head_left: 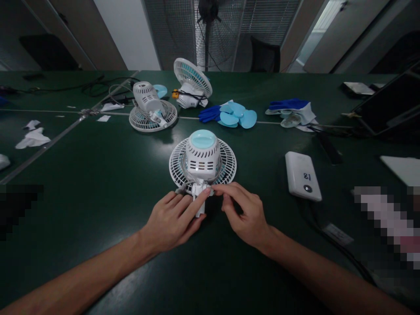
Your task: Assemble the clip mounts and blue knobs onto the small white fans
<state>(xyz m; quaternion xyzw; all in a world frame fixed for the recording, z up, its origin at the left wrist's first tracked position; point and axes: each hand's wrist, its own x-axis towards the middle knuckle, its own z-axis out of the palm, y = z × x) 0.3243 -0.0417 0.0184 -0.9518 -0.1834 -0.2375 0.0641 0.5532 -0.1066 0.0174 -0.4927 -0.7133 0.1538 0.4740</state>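
Note:
A small fan lies grille-down on the dark green table, its white motor housing and pale blue cap facing up. From the near side of the housing a white clip sticks out towards me. My left hand is closed around this clip, with the index finger stretched along its top. On the clip's right side, my right hand has its fingers bent and the index fingertip against a small part there. The fingers cover most of that part. A greyish piece shows beside my left knuckles, at the grille's edge.
Behind are a second face-down fan, an upright fan, blue blades and blue-white gloves. To the right lies a white power bank with a cable. Paper scraps lie at left.

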